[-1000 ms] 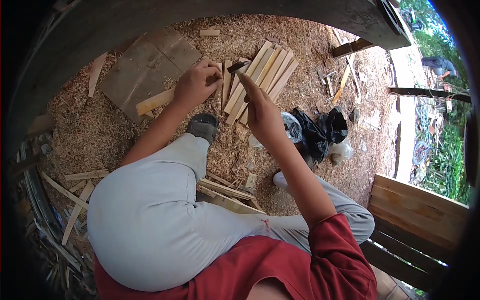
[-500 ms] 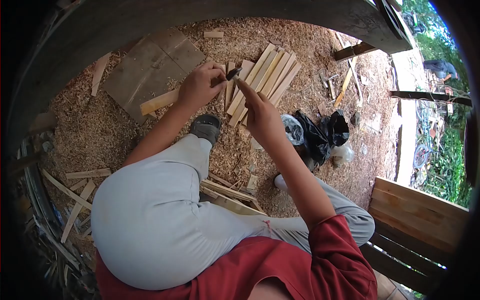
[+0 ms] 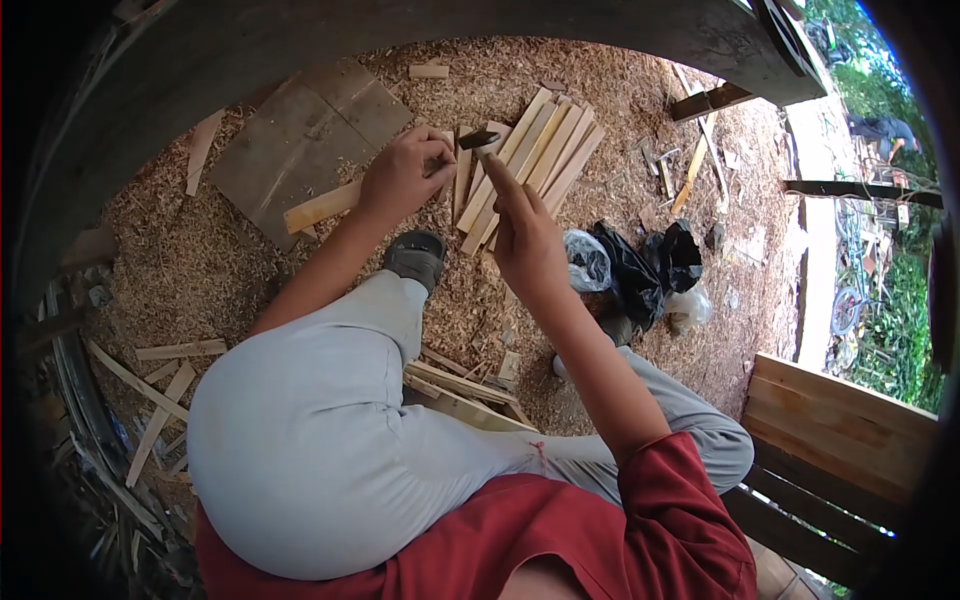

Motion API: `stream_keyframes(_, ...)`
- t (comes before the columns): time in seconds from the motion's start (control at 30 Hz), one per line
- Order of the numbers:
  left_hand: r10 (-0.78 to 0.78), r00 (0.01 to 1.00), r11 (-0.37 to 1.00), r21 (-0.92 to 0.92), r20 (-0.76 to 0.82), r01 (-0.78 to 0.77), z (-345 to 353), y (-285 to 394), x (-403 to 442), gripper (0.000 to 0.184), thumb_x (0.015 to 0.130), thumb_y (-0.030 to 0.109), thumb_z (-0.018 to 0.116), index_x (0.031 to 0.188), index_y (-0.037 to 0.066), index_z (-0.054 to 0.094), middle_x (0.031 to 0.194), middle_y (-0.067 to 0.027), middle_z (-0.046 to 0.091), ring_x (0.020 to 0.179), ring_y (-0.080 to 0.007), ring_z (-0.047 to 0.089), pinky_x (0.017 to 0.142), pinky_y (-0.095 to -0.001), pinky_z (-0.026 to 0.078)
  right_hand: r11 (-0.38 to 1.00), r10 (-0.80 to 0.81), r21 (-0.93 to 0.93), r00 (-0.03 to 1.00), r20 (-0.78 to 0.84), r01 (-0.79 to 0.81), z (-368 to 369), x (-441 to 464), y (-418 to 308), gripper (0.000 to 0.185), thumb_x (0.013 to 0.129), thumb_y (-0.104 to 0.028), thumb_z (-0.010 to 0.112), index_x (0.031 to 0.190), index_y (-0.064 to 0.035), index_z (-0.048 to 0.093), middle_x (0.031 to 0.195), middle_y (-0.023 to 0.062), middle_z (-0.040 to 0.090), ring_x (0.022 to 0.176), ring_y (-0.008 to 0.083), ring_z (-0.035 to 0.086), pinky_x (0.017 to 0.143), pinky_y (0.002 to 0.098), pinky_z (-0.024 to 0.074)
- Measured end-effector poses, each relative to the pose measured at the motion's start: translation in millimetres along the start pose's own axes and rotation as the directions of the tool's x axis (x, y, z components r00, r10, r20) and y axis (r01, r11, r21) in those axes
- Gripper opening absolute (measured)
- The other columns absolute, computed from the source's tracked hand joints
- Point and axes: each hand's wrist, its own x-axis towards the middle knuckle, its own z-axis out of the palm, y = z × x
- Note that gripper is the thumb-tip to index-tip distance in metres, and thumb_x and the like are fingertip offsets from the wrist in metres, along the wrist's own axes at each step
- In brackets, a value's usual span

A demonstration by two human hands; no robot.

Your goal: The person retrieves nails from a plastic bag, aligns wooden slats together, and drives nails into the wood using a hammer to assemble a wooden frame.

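Note:
My right hand (image 3: 528, 235) grips a small hammer (image 3: 480, 141) by its handle, index finger stretched along it. The dark metal head sits a little right of my left fingertips, apart from them. My left hand (image 3: 405, 172) is closed in a pinch; whatever lies between the fingertips is too small to make out. Under my left wrist a pale wooden strip (image 3: 322, 206) shows on the left side. Just beyond the hands lies a bundle of wooden slats (image 3: 535, 165), side by side on the shavings.
Wood shavings cover the ground. A dark flat board (image 3: 290, 150) lies at left, black plastic bags (image 3: 632, 275) at right. Overhead runs a large beam (image 3: 420, 25). Scrap strips (image 3: 160, 415) lie lower left; a plank bench (image 3: 835, 410) stands lower right. Another person (image 3: 885, 130) is far right.
The hammer has risen away from my left fingertips, its head shifting slightly right and up. My left hand keeps its pinch and has hardly moved.

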Motion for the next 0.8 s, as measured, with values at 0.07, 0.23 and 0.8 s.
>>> stream_keyframes(0.07,-0.02,1.0,0.999,0.04,0.024,0.019,-0.2,0.7,0.2,0.015,0.092,0.012,0.083,0.099,0.001,0.075,0.113,-0.006,0.074,0.092,-0.0254,0.077,0.081,-0.0383,0.06,0.999,0.022,-0.038,0.997,0.072,-0.02,6.4,-1.9,11.4,0.073,0.102,0.002,0.057,0.166,-0.0289,0.045,0.105,0.0195,0.067,0.086,0.0435,0.071,0.073,0.0545,0.0567)
stream_keyframes(0.23,-0.008,1.0,1.0,0.001,-0.002,0.008,-1.5,3.4,-0.9,0.013,0.091,0.016,0.082,0.094,0.004,0.077,0.108,-0.006,0.073,0.096,-0.0302,0.073,0.083,-0.0431,0.059,0.999,0.029,0.031,0.997,0.066,-0.031,3.6,-0.2,3.1,0.074,0.101,0.002,0.058,0.167,-0.029,0.045,0.104,0.0194,0.067,0.085,0.0437,0.071,0.073,0.0547,0.0561)
stream_keyframes(0.8,-0.019,1.0,0.999,0.031,0.018,0.018,-0.2,-1.4,0.8,0.015,0.09,0.017,0.083,0.094,0.004,0.077,0.109,-0.0064,0.074,0.098,-0.0304,0.073,0.084,-0.0434,0.059,0.999,0.043,-0.006,0.998,0.04,-0.043,7.6,-3.5,17.1,0.068,0.103,0.001,0.057,0.165,-0.0261,0.049,0.101,0.0206,0.066,0.086,0.0442,0.071,0.073,0.0544,0.056)
